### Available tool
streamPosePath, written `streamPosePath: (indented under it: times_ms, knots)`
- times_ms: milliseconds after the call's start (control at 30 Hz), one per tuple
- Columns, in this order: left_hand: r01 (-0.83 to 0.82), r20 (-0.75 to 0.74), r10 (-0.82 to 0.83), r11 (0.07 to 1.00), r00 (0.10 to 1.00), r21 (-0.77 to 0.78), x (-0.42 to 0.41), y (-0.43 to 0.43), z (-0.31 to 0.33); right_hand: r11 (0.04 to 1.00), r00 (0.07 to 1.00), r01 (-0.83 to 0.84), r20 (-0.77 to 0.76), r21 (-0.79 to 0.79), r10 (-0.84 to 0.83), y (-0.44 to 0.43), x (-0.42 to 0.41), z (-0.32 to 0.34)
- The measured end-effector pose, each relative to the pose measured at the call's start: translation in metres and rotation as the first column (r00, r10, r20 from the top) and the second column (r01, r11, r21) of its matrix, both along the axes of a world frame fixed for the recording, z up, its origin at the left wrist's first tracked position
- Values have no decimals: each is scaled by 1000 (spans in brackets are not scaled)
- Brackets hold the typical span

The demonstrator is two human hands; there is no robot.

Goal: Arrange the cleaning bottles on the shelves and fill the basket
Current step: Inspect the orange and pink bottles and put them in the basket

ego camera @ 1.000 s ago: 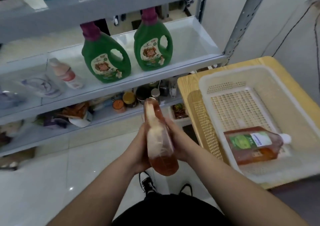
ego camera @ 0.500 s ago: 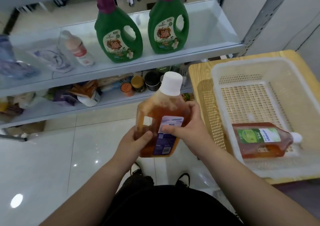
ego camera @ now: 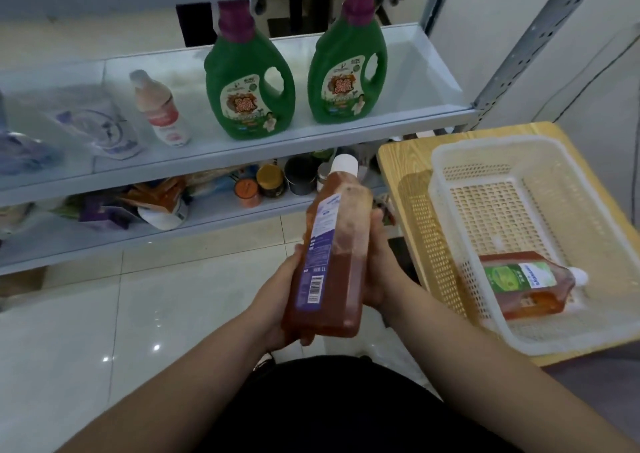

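Note:
I hold an amber bottle [ego camera: 330, 262] with a white cap and a purple label between both hands, cap pointing away toward the shelves. My left hand [ego camera: 280, 300] grips its lower left side and base. My right hand [ego camera: 379, 265] wraps its right side. A second amber bottle [ego camera: 523, 284] with a green label lies on its side in the white plastic basket [ego camera: 457, 161] at the right. Two green detergent jugs [ego camera: 249, 85] [ego camera: 348, 71] with purple caps stand on the middle shelf [ego camera: 398, 123].
The basket sits on a wooden table [ego camera: 398, 161] to my right. A small pink bottle [ego camera: 159, 109] and plastic pouches [ego camera: 100, 120] share the middle shelf. The lower shelf [ego camera: 214, 220] holds jars and packets. A perforated metal upright [ego camera: 519, 50] stands by the table. Glossy tiled floor lies below.
The bottle has turned in my hands from label-facing to edge-on, its base now lower and nearer to me. My view has shifted slightly closer to the shelves.

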State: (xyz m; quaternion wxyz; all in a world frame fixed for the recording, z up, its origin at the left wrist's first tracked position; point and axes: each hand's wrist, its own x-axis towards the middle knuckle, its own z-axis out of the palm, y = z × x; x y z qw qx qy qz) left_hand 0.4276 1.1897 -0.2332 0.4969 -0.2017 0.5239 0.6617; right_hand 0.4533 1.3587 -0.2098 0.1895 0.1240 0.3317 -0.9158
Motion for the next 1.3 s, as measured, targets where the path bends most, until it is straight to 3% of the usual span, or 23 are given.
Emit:
streamPosePath:
  times_ms: [133,233,367,400,467,533,600,667,733,800,867,933,1033,1167,1300]
  knots:
    - [215,-39,-215,977,976,-7,-16,-20,2,993,996,85,44,-76,-82,-17,-14,-9]
    - [223,-94,-219,974,971,42,-19,-26,7,982,988,139,43,124,-145,-25,-20,-12]
    - [200,-292,-163,974,943,105,-38,-45,17,902,950,240,104,359,-294,-30,-31,-7]
    - [227,-376,-189,972,907,57,-46,-49,20,875,945,256,86,411,-317,-32,-32,-6]
    - [283,-514,-340,940,788,-190,-62,-52,23,798,943,262,34,542,-332,-38,-32,-7]
    - [235,-535,-455,872,712,-429,-71,-55,22,706,956,229,-17,670,-294,-44,-29,-1]
    - [180,-581,-465,859,668,-480,-72,-60,18,567,972,196,-85,800,-217,-40,-31,14]
    - [124,-653,-477,851,588,-510,-66,-67,19,316,969,231,-188,920,-161,-27,-34,36]
    - [80,-725,-522,832,448,-549,-61,-71,24,106,964,263,-257,959,-68,-17,-38,63]
    - [70,-749,-566,811,345,-581,-57,-74,28,-86,978,198,-191,976,83,-13,-43,83]
    - [66,-753,-577,805,316,-590,-56,-77,27,-362,985,69,-6,930,174,-15,-51,90]
    - [69,-753,-576,806,320,-587,-56,-82,26,-516,984,28,67,856,166,-20,-58,91]
    - [113,-762,-533,839,367,-532,-58,-91,24,-568,959,216,-63,794,276,-27,-57,92]
    - [207,-770,-492,870,406,-447,-64,-108,26,-354,676,668,-335,655,656,-28,-52,98]
    - [256,-782,-471,881,408,-398,-69,-119,27,-261,490,809,-360,526,794,-29,-59,95]
